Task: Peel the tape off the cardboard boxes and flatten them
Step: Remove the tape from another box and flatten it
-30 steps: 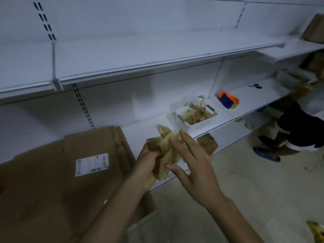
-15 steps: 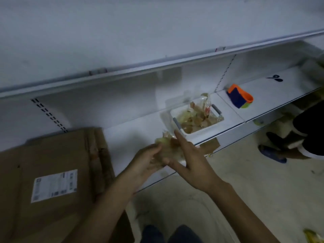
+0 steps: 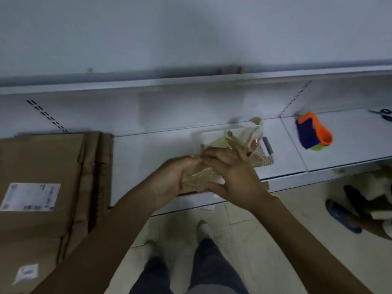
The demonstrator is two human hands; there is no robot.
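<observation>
A crumpled wad of peeled brown tape (image 3: 199,176) sits between my two hands above the front edge of the white shelf (image 3: 148,149). My left hand (image 3: 169,179) cups the wad from the left, fingers curled round it. My right hand (image 3: 233,170) presses on it from the right with fingers spread and fairly straight. Flattened cardboard boxes (image 3: 42,166) with white shipping labels lie stacked on the shelf at the left.
A white basket (image 3: 265,153) holding more tape scraps stands just behind my hands. An orange and blue tape dispenser (image 3: 314,134) and scissors (image 3: 384,114) lie further right. Another person's feet (image 3: 343,215) are on the floor at right. An upper shelf overhangs.
My view has tilted down and shifted right, so my legs now show. Both hands have closed tighter on the tape wad and moved nearer the basket.
</observation>
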